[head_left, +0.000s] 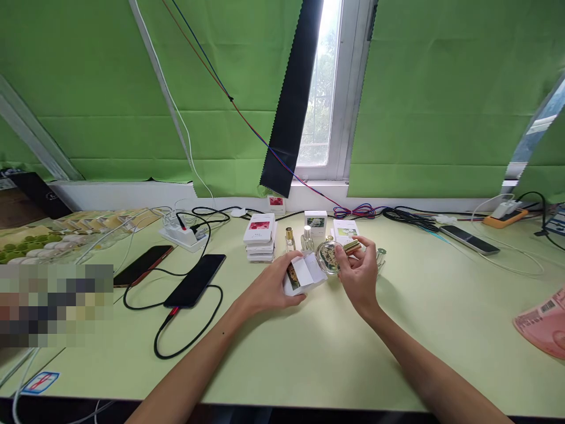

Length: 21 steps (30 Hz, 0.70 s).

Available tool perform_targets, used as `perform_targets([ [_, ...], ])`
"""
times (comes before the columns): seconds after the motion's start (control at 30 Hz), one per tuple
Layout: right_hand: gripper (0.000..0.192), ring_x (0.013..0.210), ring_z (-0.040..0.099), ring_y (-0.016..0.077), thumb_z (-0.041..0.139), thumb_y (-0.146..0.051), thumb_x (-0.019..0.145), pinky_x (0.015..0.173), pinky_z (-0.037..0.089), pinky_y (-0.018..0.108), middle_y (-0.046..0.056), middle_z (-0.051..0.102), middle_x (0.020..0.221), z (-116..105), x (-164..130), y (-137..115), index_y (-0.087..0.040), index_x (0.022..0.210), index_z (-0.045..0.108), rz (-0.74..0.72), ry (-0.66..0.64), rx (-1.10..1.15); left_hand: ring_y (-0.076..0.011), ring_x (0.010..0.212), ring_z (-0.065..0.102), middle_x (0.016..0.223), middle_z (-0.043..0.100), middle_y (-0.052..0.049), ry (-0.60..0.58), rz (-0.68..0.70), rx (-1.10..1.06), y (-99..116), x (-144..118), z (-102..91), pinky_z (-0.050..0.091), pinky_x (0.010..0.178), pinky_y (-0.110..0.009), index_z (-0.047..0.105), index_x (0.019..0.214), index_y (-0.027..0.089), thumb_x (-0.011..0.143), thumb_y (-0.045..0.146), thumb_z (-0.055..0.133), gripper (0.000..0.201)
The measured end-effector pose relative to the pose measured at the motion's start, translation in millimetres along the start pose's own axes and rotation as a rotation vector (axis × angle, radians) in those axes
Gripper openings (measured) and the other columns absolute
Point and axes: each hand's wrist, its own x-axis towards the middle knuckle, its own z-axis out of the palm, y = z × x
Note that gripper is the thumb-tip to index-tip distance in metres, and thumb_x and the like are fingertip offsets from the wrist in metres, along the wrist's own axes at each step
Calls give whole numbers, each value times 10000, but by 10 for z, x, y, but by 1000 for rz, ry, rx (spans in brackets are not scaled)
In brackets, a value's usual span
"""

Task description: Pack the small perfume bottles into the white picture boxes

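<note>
My left hand (282, 282) is wrapped round a small white box (304, 275) with its end flaps open and a dark floral picture on its side. In my right hand (359, 271) is a round, clear perfume bottle (327, 258) with a gold cap, tilted sideways. The bottle's rounded end points at the box's open end, very close to it; I cannot tell whether they touch. Behind my hands stand a slim gold-capped bottle (289, 240) and a white-capped bottle (308, 238). Another glass bottle (380, 258) shows partly behind my right hand.
A stack of white boxes (260, 238) is left of the bottles, with more boxes (316, 222) behind. Phones (195, 281) and charging cables lie at left, near a power strip (185, 234). Another phone (470, 239) and a pink package (542, 324) are at right. Egg trays (39, 247) sit far left.
</note>
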Motion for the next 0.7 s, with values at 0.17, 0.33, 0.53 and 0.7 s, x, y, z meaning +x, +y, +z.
perform_targets([
  [0.17,477,425,515,91,702,-538,872,403,412,218,-26,661,764,16,-13,18,-232,1156,471,11,-64,-26,-257,1022,647,1263,644,-75,4,10,27,-8,0,24,522,884,-383,418,1428,275,686,344,816,845],
  [0.33,493,474,569,126,719,-557,853,428,433,229,-14,680,737,26,-16,38,-227,1136,485,50,-84,-39,-259,1018,652,1268,647,-77,18,7,12,-12,-4,49,523,900,-390,434,1413,276,672,321,823,838],
  [0.53,512,500,603,149,735,-575,828,445,458,248,9,712,749,28,-11,51,-220,1108,496,90,-111,-17,-271,1039,657,1290,646,-88,24,23,48,18,-14,72,527,925,-409,431,1414,273,700,355,808,811],
  [0.7,516,526,627,160,744,-578,815,450,462,251,20,732,780,28,-8,57,-223,1090,490,140,-123,0,-281,1082,653,1316,627,-99,27,60,97,22,-21,85,533,934,-409,413,1413,264,718,363,797,800],
])
